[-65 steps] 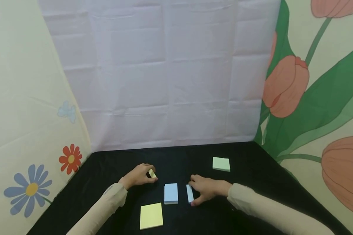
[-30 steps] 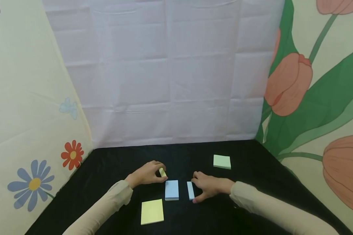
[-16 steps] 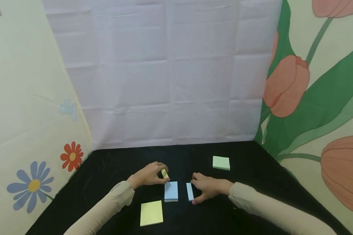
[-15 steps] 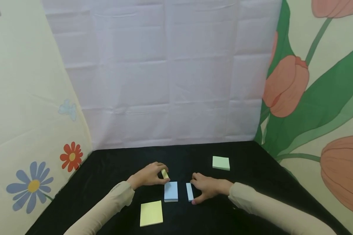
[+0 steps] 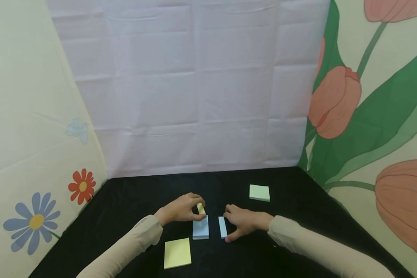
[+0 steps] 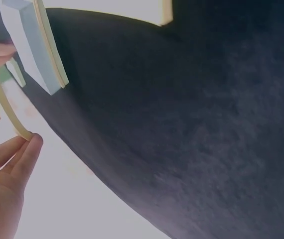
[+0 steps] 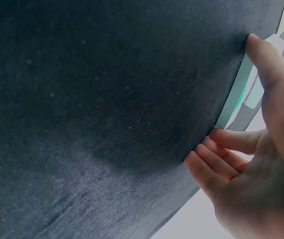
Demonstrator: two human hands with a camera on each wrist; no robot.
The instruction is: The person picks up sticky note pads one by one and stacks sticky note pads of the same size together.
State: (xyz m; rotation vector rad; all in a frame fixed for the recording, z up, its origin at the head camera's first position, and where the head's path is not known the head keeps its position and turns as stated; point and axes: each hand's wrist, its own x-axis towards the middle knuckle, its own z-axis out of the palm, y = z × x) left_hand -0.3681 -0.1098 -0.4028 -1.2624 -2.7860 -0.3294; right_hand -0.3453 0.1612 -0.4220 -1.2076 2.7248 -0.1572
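My left hand [image 5: 182, 208] pinches a narrow yellow sticky note pad [image 5: 201, 209] by its ends, between thumb and fingers. In the left wrist view that yellow pad [image 6: 8, 107] bows slightly. It is at the far edge of a blue sticky note pad [image 5: 200, 231]; contact between them is unclear. The blue pad [image 6: 32, 50] looks thick, with a thin yellowish layer along one side. To its right, my right hand [image 5: 242, 218] holds a narrow blue sticky note pad [image 5: 222, 227] end to end. Its edge [image 7: 235, 92] shows between thumb and forefinger in the right wrist view.
A square yellow sticky note pad [image 5: 177, 253] lies nearest the front, left of the blue one. Farther back on the right is a pale green pad [image 5: 259, 192]. Black cloth [image 5: 142, 189] covers the table, with white and floral hangings around it.
My left hand has carried the narrow yellow pad to the right, to the far end of the blue pad. The right hand and its narrow blue pad have stayed nearly still.
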